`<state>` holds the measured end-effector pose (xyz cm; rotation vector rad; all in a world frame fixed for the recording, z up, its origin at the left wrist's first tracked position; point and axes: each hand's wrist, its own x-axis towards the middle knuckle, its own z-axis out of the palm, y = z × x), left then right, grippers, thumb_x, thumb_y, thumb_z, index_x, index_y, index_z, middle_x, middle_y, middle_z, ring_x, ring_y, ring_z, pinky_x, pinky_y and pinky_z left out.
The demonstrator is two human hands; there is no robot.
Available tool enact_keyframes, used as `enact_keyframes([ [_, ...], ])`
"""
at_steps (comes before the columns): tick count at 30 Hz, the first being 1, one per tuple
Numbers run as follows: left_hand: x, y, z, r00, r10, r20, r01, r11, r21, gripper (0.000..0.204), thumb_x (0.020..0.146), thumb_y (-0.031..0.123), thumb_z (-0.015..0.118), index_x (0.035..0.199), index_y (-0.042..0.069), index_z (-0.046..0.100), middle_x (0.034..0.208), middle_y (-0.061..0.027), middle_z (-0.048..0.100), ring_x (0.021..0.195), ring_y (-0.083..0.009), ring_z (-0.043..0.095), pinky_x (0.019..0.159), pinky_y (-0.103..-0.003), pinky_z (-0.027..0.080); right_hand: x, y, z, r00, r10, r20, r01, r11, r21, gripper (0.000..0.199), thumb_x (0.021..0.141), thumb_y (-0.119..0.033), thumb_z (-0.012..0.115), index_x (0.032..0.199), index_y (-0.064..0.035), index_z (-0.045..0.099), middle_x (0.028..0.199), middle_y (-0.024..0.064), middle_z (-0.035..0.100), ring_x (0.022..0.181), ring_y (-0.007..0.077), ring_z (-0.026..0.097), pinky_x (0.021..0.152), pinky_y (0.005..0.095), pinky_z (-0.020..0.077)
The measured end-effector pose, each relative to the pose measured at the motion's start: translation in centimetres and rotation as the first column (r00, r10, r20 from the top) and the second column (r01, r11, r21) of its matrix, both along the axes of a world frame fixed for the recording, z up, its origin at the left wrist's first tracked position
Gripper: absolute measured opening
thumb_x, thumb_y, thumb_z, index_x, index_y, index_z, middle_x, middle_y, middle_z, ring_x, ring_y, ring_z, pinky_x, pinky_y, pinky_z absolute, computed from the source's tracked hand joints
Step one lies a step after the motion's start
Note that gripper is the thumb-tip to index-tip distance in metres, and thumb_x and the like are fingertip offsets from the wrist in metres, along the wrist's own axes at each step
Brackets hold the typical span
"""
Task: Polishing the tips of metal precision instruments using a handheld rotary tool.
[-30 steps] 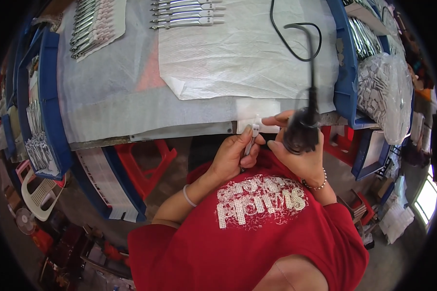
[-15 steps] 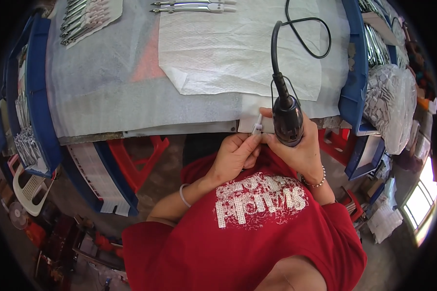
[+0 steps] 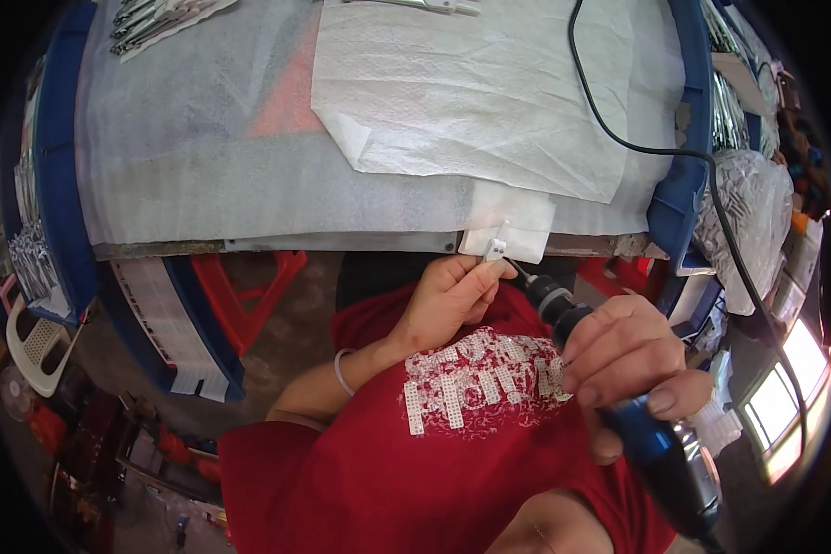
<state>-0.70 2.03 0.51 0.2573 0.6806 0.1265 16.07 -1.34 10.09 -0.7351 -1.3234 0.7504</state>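
At the table edge (image 3: pixel 342 244), left hand (image 3: pixel 448 300) pinches a small metal piece (image 3: pixel 496 243).

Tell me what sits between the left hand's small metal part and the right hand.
Head view: the rotary tool's thin bit and dark collar span the gap from the right hand to the metal part in the left hand.

The rotary tool (image 3: pixel 656 434) leaves the picture at five o'clock, its rear cut off. The left hand (image 3: pixel 448 300) covers most of the small metal piece (image 3: pixel 495 245); its shape stays unclear.
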Motion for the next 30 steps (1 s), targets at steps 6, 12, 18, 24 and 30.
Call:
enact_keyframes([
  [6, 0.0, 0.2, 0.3, 0.999, -0.014, -0.048, 0.013, 1.0, -0.021, 0.023, 0.101, 0.02, 0.053, 0.1, 0.0, 0.064, 0.066, 0.0072, 0.046, 0.052, -0.0005, 0.034, 0.045, -0.017, 0.025, -1.2, 1.1, -0.8, 1.0, 0.0, -0.013, 0.0, 1.0, -0.021, 0.043, 0.076, -0.014, 0.083, 0.102, -0.0045, 0.049, 0.075, 0.0166, 0.066, 0.058, 0.0248, 0.065, 0.05, 0.0335, 0.0546],
  [12, 0.1, 0.4, 0.5, 0.997, -0.026, -0.073, 0.023, 0.999, -0.041, 0.023, 0.101, 0.02, 0.054, 0.096, 0.001, 0.065, 0.066, 0.0073, 0.047, 0.052, 0.0, 0.036, 0.046, -0.017, 0.026, -1.6, 1.2, -0.9, 1.0, -0.016, -0.007, 0.016, 0.999, -0.028, 0.042, 0.076, -0.013, 0.083, 0.101, -0.0049, 0.051, 0.073, 0.0157, 0.066, 0.057, 0.0245, 0.066, 0.05, 0.0336, 0.0546],
  [18, 0.1, 0.1, 0.4, 0.995, -0.024, -0.093, 0.02, 0.999, -0.039, 0.023, 0.1, 0.02, 0.054, 0.095, 0.001, 0.065, 0.066, 0.0076, 0.047, 0.053, -0.0001, 0.036, 0.046, -0.017, 0.027, -1.9, 1.4, -0.7, 1.0, -0.005, 0.003, 0.005, 0.999, -0.039, 0.038, 0.077, -0.013, 0.082, 0.097, -0.0036, 0.051, 0.07, 0.015, 0.065, 0.056, 0.0238, 0.065, 0.05, 0.0329, 0.0541],
  [24, 0.0, -0.3, -0.1, 0.998, -0.001, -0.06, 0.001, 1.0, 0.015, 0.023, 0.101, 0.019, 0.053, 0.093, 0.001, 0.065, 0.066, 0.0075, 0.047, 0.054, -0.0007, 0.037, 0.048, -0.018, 0.029, -2.5, 1.7, -0.6, 0.998, -0.043, 0.036, 0.045, 0.997, -0.066, 0.033, 0.079, -0.012, 0.079, 0.091, -0.0021, 0.05, 0.068, 0.0147, 0.064, 0.054, 0.0237, 0.063, 0.049, 0.0334, 0.053],
  [30, 0.0, -1.0, -0.4, 0.996, 0.038, -0.075, -0.03, 0.994, 0.103, 0.021, 0.101, 0.016, 0.052, 0.095, 0.0, 0.066, 0.067, 0.0072, 0.051, 0.057, -0.0001, 0.04, 0.049, -0.018, 0.031, -2.5, 2.2, -1.0, 1.0, -0.018, 0.015, 0.019, 0.998, -0.063, 0.029, 0.077, -0.009, 0.076, 0.088, -0.0008, 0.05, 0.067, 0.0147, 0.063, 0.053, 0.024, 0.062, 0.047, 0.0323, 0.0517],
])
